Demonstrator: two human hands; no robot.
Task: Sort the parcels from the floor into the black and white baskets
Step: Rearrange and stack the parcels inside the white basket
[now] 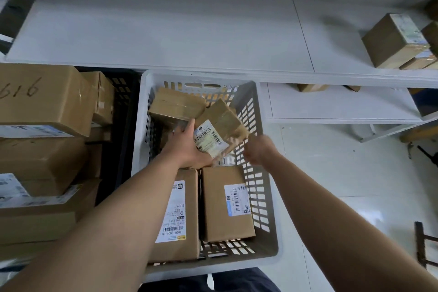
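The left hand (189, 149) cups a parcel (221, 123) from below and from its left side, thumb up along the edge, fingertips curled under the labelled face. The right hand (257, 149) is blurred at the parcel's right corner, beside the white basket's (139, 144) right wall. Its fingers look curled, but I cannot tell whether they grip the parcel. The parcel is tilted, label towards the camera, over the middle of the white basket.

At the near end of the white basket two boxes lie side by side. The left box (182, 216) is partly under the left forearm and carries a long white label. The right box (226, 206) has a smaller label with a blue strip. At the far end of the white basket lies a far box (176, 104), just left of and behind the held parcel.

Left of the white basket, touching it, stands the black basket (123, 102), heaped above its rim with cartons (40, 99). Right of the white basket is pale floor (331, 173). Beyond the white basket runs a white shelf (166, 31), with shelf boxes (393, 40) at its right end.
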